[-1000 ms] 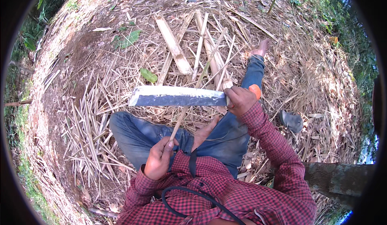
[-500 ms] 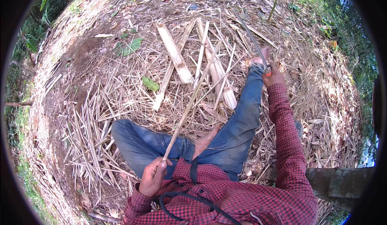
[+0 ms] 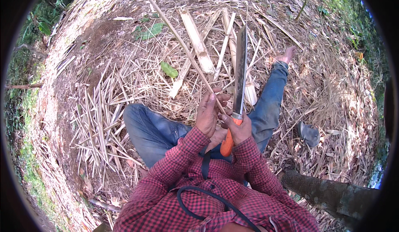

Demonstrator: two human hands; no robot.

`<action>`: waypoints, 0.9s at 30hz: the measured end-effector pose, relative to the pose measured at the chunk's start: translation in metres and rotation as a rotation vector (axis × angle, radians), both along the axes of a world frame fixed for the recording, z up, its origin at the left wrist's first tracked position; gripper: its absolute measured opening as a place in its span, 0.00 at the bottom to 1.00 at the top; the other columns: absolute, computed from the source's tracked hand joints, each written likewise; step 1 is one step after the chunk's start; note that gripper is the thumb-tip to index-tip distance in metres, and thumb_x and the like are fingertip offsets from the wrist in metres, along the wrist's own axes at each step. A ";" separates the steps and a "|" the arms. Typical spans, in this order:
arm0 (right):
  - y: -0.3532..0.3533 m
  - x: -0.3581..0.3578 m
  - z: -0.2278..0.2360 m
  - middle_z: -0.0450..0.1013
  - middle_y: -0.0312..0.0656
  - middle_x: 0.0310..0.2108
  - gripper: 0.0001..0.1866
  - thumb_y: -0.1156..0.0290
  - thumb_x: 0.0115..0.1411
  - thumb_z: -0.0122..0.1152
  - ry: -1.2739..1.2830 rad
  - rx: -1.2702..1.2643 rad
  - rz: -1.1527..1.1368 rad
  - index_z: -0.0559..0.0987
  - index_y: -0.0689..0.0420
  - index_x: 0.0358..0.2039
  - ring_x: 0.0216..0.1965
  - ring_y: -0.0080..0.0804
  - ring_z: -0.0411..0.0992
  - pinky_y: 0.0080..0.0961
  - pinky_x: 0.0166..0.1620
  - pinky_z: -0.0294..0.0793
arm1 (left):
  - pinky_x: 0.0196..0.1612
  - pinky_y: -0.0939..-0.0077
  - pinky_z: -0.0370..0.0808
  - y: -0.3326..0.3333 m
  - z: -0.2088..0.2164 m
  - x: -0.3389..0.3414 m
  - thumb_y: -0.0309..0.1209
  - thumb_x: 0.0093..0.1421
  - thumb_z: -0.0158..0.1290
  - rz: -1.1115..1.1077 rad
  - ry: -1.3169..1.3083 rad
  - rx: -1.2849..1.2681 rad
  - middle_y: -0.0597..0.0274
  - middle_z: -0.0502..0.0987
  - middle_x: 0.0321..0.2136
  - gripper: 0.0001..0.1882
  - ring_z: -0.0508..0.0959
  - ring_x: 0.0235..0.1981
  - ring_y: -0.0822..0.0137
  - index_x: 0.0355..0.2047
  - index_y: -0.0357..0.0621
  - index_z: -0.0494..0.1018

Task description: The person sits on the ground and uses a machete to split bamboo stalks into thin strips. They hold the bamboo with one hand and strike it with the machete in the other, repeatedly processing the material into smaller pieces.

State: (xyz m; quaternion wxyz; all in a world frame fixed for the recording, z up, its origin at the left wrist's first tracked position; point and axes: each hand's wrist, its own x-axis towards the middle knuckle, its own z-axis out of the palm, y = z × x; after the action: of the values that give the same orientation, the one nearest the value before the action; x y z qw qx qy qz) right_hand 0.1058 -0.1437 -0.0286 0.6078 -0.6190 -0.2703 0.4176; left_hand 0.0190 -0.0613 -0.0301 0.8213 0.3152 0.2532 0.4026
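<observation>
My left hand (image 3: 209, 112) is closed round a long thin bamboo strip (image 3: 176, 35), which slants up and to the left over the ground. In my right hand (image 3: 240, 129) is a machete (image 3: 240, 72) with an orange handle and a dark blade that points away from me. The strip's near end reaches the thumb of my right hand, just left of the machete handle. Both hands are close together above my lap. Beyond them lie split bamboo pieces (image 3: 196, 40), and one wide piece is partly hidden behind the blade.
A heap of thin bamboo strips (image 3: 99, 124) lies left of my bent knee. Shavings and dry leaves cover the ground, with a green leaf (image 3: 169, 70) among them. To the right are a grey rounded object (image 3: 308, 134) and a thick log (image 3: 328, 192).
My right hand has brought the machete in from my outstretched foot to my lap. My left hand has moved forward and right, and the strip now tilts left instead of right.
</observation>
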 end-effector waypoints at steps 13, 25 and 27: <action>-0.009 0.088 -0.032 0.74 0.47 0.29 0.26 0.63 0.43 0.69 -0.354 -0.130 0.057 0.73 0.67 0.39 0.32 0.33 0.74 0.28 0.38 0.72 | 0.49 0.65 0.64 0.068 0.108 -0.070 0.35 0.53 0.53 0.321 1.287 1.837 0.60 0.72 0.40 0.19 0.71 0.43 0.59 0.45 0.45 0.69; 0.016 0.124 0.019 0.72 0.44 0.38 0.21 0.71 0.43 0.67 -1.343 -0.033 0.103 0.69 0.59 0.37 0.35 0.43 0.73 0.31 0.38 0.73 | 0.20 0.78 0.62 0.063 0.015 -0.149 0.41 0.62 0.47 -0.648 1.078 0.650 0.70 0.64 0.15 0.16 0.64 0.18 0.76 0.26 0.39 0.68; 0.009 0.114 0.031 0.71 0.44 0.39 0.22 0.72 0.43 0.66 -1.299 -0.227 0.202 0.68 0.58 0.39 0.35 0.43 0.73 0.31 0.37 0.73 | 0.19 0.83 0.57 0.047 0.007 -0.145 0.39 0.64 0.43 -0.616 0.986 0.507 0.73 0.60 0.15 0.17 0.58 0.17 0.80 0.25 0.38 0.67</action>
State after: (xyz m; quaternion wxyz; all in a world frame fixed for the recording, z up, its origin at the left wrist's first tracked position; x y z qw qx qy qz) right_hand 0.2196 -0.1345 0.0025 0.2105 -0.7766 -0.5923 0.0407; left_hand -0.1262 -0.0140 -0.0231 0.5863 0.7066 0.3962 0.0028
